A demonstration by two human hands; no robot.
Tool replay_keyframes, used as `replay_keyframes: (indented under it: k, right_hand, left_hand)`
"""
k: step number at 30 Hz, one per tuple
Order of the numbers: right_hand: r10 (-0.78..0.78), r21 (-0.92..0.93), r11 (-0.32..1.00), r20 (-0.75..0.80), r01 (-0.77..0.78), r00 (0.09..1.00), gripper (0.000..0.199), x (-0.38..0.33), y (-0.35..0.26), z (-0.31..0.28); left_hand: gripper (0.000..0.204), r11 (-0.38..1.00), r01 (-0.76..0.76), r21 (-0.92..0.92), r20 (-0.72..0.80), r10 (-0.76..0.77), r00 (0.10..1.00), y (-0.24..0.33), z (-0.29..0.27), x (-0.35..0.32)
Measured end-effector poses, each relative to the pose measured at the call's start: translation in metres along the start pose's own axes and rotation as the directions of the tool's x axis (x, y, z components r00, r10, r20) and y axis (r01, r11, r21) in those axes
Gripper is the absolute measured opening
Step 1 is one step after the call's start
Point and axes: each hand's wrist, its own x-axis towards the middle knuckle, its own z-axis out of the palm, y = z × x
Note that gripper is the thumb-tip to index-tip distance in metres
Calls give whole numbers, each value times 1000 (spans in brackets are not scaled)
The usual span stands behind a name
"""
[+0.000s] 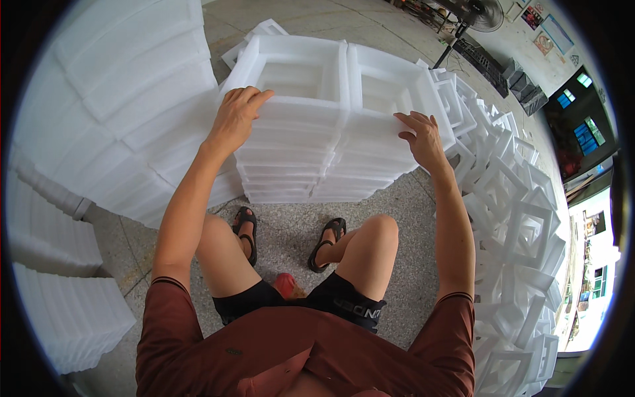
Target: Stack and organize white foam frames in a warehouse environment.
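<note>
Two stacks of white foam frames stand side by side before me, a left foam stack (291, 126) and a right foam stack (377, 142). Each topmost piece has a rectangular opening with a recessed inside. My left hand (237, 118) lies on the near left corner of the left stack, fingers loosely bent over the rim and apart. Its fingertips beyond the edge are partly hidden. At the near edge of the right stack, my right hand (423, 137) has its fingers stretched and spread, fingertips at the rim. Neither hand has lifted a piece.
Tall white foam stacks (132, 79) rise at the left, with lower foam stacks (73, 317) nearer me. Loose foam frames (509, 218) lie heaped along the right. A standing fan (479, 14) is at the far right. My knees flank the speckled floor (291, 231).
</note>
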Motion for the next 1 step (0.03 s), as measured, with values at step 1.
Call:
replay_keyframes:
  k: [1]
  right_hand:
    - [14, 3, 1000, 8, -14, 1000, 44, -1, 0, -1]
  left_hand:
    - [52, 1000, 26, -4, 14, -26, 1000, 2, -1, -1]
